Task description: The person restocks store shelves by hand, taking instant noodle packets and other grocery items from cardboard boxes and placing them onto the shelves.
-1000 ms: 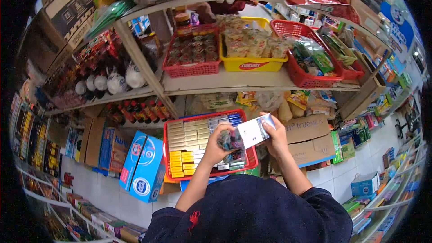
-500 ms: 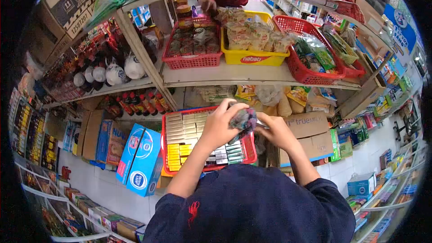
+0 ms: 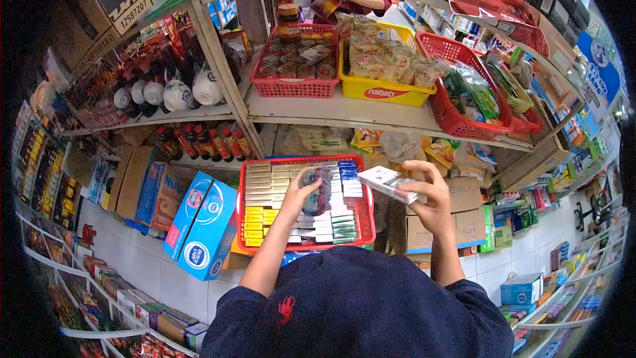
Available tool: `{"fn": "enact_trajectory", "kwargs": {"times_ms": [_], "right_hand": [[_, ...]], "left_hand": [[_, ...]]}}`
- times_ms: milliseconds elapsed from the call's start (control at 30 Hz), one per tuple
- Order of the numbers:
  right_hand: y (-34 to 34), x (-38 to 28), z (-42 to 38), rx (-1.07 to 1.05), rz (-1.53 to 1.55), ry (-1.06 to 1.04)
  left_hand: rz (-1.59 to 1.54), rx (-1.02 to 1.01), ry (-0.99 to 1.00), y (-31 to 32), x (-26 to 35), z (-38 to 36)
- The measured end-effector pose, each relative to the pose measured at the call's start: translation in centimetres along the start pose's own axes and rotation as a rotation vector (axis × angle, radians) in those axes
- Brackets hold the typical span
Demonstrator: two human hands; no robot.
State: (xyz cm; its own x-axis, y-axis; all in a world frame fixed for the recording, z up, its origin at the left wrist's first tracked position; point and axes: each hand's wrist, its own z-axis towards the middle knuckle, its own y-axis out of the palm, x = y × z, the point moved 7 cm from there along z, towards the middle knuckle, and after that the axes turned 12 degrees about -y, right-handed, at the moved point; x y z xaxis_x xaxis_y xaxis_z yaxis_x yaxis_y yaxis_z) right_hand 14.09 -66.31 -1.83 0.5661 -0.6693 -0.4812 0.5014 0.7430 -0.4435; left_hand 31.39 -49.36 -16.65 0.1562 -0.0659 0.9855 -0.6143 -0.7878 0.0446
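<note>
1. Two bare hands work over a red plastic basket of small flat packs (image 3: 305, 242) that sits on a lower shelf, near the middle of the view.
2. At about 9 o'clock from the right hand, the left hand (image 3: 301, 192) has its grip closed around a dark, mottled crumpled cloth (image 3: 317, 189), held just above the basket's rows of packs.
3. At about 3 o'clock from the left hand, the right hand (image 3: 430, 205) has its grip clamped on a white rectangular carton (image 3: 391, 182), tilted and held beside the basket's right rim, apart from the cloth.
4. At 12 o'clock, on the upper shelf, a red mesh basket of jars (image 3: 295, 86), a yellow plastic basket of wrapped snacks (image 3: 384, 93) and another red basket of green packets (image 3: 464, 119) stand side by side.
5. At 8 o'clock from the basket, a blue cardboard box with round logos (image 3: 202, 225) leans on the tiled floor.
6. At 12 o'clock behind the upper shelf, another person's red sleeve (image 3: 361, 3) shows.
</note>
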Motion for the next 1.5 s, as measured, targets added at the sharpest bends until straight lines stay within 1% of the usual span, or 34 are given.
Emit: {"fn": "enact_trajectory", "kwargs": {"times_ms": [33,67,167,200,267,300,333,400,433,467,533,567,600,633,667,700,733,800,833,900,933,1000,1033,1067,1133,1200,1233,1267,1333,1367,1400,1433,1467,1500], "right_hand": [[0.6,0.3,0.0,-0.057,-0.019,0.021],[1.5,0.4,-0.1,-0.098,-0.022,0.091],[4.6,1.1,-0.7,-0.088,0.025,0.118],[5.6,1.1,-1.0,-0.084,0.027,0.127],[7.2,1.1,-1.4,0.031,0.106,0.125],[8.0,1.0,-1.9,0.038,0.097,0.083],[8.8,0.9,-2.3,0.037,0.097,0.087],[8.9,1.4,-3.0,0.279,0.325,0.152],[9.4,1.6,-3.3,0.277,0.387,0.075],[9.5,1.3,-3.7,0.278,0.379,0.078],[9.1,0.6,-4.1,0.458,0.424,0.169],[9.3,0.3,-4.8,0.548,0.457,0.183],[9.4,-0.3,-5.2,0.555,0.452,0.185],[9.5,-0.3,-5.6,0.578,0.474,0.26],[9.5,-0.2,-5.9,0.6,0.496,0.333],[9.4,-0.8,-5.6,0.478,0.45,0.272],[9.7,-0.9,-5.8,0.463,0.406,0.241],[10.4,-1.3,-5.9,0.497,0.452,0.234],[10.7,-1.3,-6.0,0.508,0.443,0.233],[11.5,-1.9,-6.0,0.461,0.444,0.159],[11.5,-2.3,-6.0,0.467,0.436,0.158],[11.9,-2.6,-5.4,0.4,0.446,0.276],[11.8,-3.2,-4.9,0.407,0.449,0.258],[11.5,-3.7,-4.4,0.483,0.442,0.276],[11.7,-3.7,-4.1,0.476,0.377,0.255],[12.5,-2.7,-4.2,0.497,0.449,0.305],[13.2,-1.9,-4.3,0.52,0.564,0.341],[13.9,-1.7,-4.0,0.526,0.567,0.345],[14.9,-3.1,-0.7,0.429,0.55,0.357],[15.6,-3.6,1.2,0.378,0.575,0.25],[16.6,-4.3,2.6,0.334,0.605,0.152],[17.7,-4.3,3.7,0.255,0.574,0.143],[18.3,-4.6,4.6,0.175,0.448,0.161],[18.8,-4.4,5.3,0.127,0.375,0.16]], "left_hand": [[-0.297,-0.011,-0.125,-0.2,0.5,-0.8],[-0.223,-0.01,-0.027,-0.1,2.0,-1.6],[0.227,0.023,0.35,1.5,6.4,-4.1],[0.349,0.012,0.396,2.6,7.4,-4.9],[0.421,-0.017,0.343,4.2,6.6,-5.6],[0.434,-0.01,0.323,4.7,6.1,-5.8],[0.356,-0.018,0.325,4.9,5.7,-5.7],[0.313,-0.045,0.323,5.1,5.4,-5.9],[0.31,-0.052,0.322,5.2,5.0,-6.0],[0.245,-0.086,0.323,5.5,4.6,-6.0],[0.182,-0.129,0.329,5.9,4.4,-6.0],[0.139,-0.164,0.338,6.1,4.4,-6.2],[0.096,-0.198,0.348,6.3,4.4,-6.4],[0.018,-0.23,0.282,6.6,3.9,-6.7],[0.018,-0.237,0.311,6.7,4.1,-7.1],[-0.038,-0.24,0.279,6.8,3.4,-7.3],[-0.091,-0.246,0.246,6.8,2.9,-7.3],[-0.107,-0.247,0.249,6.8,2.9,-8.0],[-0.085,-0.229,0.302,6.6,3.6,-8.4],[0.006,-0.164,0.426,6.2,5.6,-9.3],[0.006,-0.174,0.428,6.0,5.7,-9.3],[0.032,-0.102,0.438,5.2,5.9,-9.4],[0.039,-0.08,0.366,4.9,4.9,-8.9],[0.007,-0.048,0.255,4.6,3.4,-8.0],[-0.068,-0.06,0.175,4.5,2.7,-7.6],[0.01,-0.084,0.425,4.5,5.4,-9.6],[0.131,-0.056,0.509,4.3,6.8,-10.3],[0.101,0.026,0.548,3.5,7.1,-10.2],[-0.028,0.086,0.438,0.7,5.3,-8.2],[-0.162,0.095,0.388,-1.0,3.9,-6.3],[-0.285,0.097,0.329,-2.7,2.8,-5.0],[-0.43,0.06,0.263,-3.7,2.9,-4.3],[-0.573,0.023,0.189,-4.3,2.7,-3.9],[-0.641,0.004,0.229,-4.8,2.5,-3.8]]}}
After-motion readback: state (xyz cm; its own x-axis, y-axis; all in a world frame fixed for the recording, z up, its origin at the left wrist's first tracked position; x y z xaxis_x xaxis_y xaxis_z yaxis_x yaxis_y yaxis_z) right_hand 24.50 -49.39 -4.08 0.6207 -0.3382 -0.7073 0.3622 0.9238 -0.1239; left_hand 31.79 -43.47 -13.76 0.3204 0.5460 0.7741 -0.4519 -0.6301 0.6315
